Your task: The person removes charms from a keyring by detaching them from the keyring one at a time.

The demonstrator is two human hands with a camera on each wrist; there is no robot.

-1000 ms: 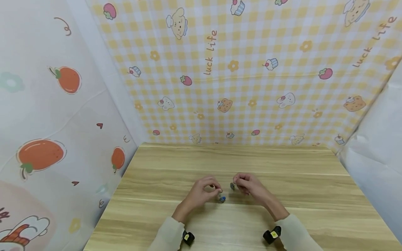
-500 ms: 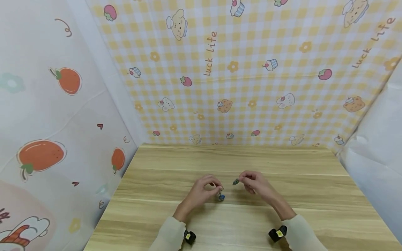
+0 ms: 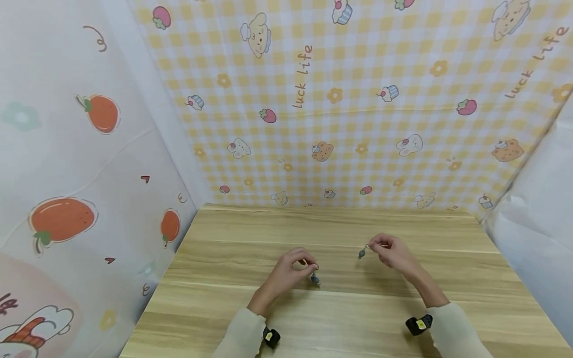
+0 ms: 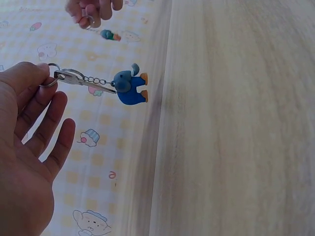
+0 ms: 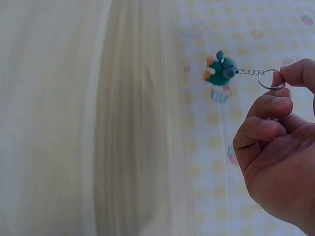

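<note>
My left hand [image 3: 291, 268] pinches a metal ring between thumb and forefinger. From it hangs a blue elephant keychain [image 4: 130, 88] on a short chain, and a silver key [image 4: 83, 81] dangles alongside. My right hand [image 3: 396, 253] pinches the split ring [image 5: 271, 79] of a second keychain, a green elephant [image 5: 220, 70] with a grey head and orange feet, which hangs by its chain. In the head view both figures look small, the blue one [image 3: 315, 280] near the middle and the green one [image 3: 361, 253] farther back to the right.
Beneath both hands lies a wood-grain table [image 3: 340, 323]. A yellow checked cloth [image 3: 340, 124] with cartoon prints rises behind its back edge, and a white printed sheet [image 3: 125, 164] hangs at the left. Each wrist wears a small black camera [image 3: 271, 337].
My right hand has moved right and back, carrying the green elephant keychain away from the left hand. The left hand has stayed nearly in place with the blue one.
</note>
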